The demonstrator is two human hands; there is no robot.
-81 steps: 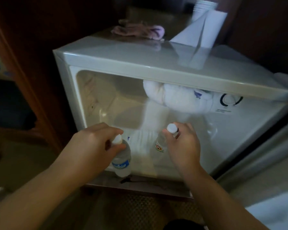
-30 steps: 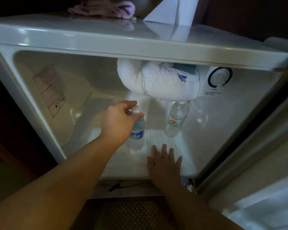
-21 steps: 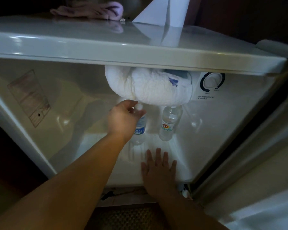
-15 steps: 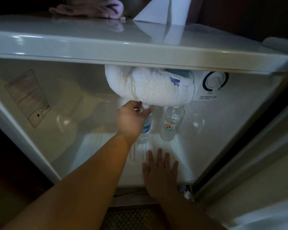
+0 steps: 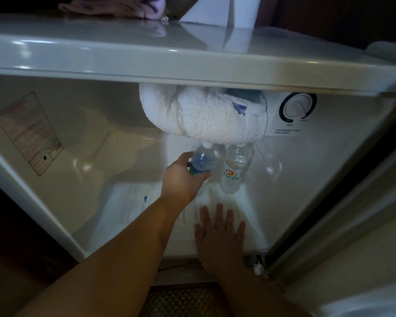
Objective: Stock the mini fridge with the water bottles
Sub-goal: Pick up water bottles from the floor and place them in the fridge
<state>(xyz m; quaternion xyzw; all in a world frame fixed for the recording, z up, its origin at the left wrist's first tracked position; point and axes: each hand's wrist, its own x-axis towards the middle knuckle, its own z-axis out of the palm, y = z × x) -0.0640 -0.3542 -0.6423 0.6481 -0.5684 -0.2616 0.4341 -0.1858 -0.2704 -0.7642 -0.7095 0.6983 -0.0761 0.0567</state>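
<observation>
Since the earlier frames, the left hand point(image 5: 181, 179) has slid down from the cap to the labelled body of the clear plastic water bottle with the blue label point(image 5: 201, 162) and carried it deeper, to the rear of the white mini fridge point(image 5: 55, 138); the right hand point(image 5: 220, 227) lies where it did, fingers straight and spread, palm flat on the ribbed fridge floor point(image 5: 133, 202), holding nothing. Left fingers and thumb are curled round the blue-label bottle at label height. Its white cap sits just under the white frosted freezer box point(image 5: 201, 117) that bulges from the ceiling. Just beside it, to the right, stands the clear plastic water bottle with the red-and-green label point(image 5: 234, 168), upright and free of either hand, its cap also close beneath the frost. Whether the two bottles touch cannot be told.

Step in hand, as judged: seating the blue-label bottle upright next to its neighbour. Good practice would be to keep the base flat on the floor ribs before letting go, keep the cap clear of the frost so it does not catch, and draw the fingers away leftward, away from the standing bottle, so neither is tipped. The temperature dial point(image 5: 298, 107) at upper right needs no contact.
</observation>
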